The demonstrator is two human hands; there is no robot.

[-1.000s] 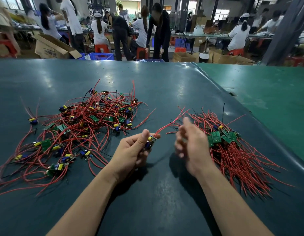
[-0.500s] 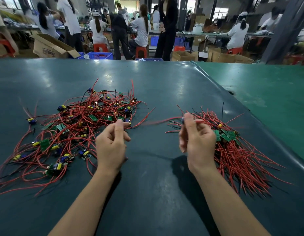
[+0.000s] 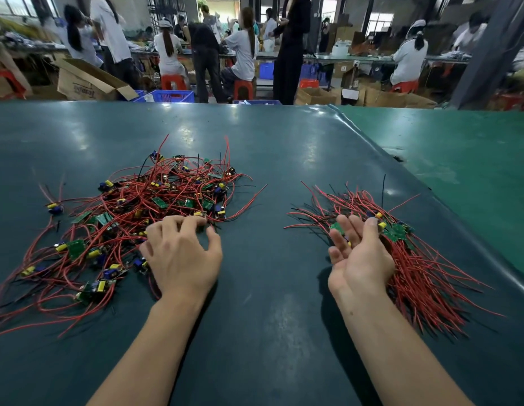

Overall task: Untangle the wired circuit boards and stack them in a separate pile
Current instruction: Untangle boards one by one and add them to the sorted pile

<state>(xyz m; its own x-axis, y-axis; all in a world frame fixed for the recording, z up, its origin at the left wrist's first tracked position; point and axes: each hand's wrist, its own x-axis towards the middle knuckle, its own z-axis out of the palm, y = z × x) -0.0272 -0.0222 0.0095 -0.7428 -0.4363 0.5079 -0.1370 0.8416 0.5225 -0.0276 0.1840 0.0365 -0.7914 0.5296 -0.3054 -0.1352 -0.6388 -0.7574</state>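
A tangled heap of red-wired circuit boards [image 3: 155, 200] lies on the left of the dark green table [image 3: 269, 288]. My left hand [image 3: 181, 256] rests on the heap's near right edge, fingers spread and bent, tips touching wires and a small board; nothing is plainly gripped. On the right lies the sorted pile [image 3: 422, 273], its green boards together and red wires fanned toward me. My right hand [image 3: 360, 256] is at this pile's left side, palm turned inward, fingers loose and straight. One green board [image 3: 337, 228] lies just by its fingertips.
A lighter green table [image 3: 466, 159] adjoins on the right behind a raised seam. Beyond the far edge stand cardboard boxes [image 3: 87, 80], blue crates [image 3: 172, 96], red stools and several people working.
My left hand let go of the board and moved left onto the tangled heap. My right hand carried the board and its wire to the right pile and opened.
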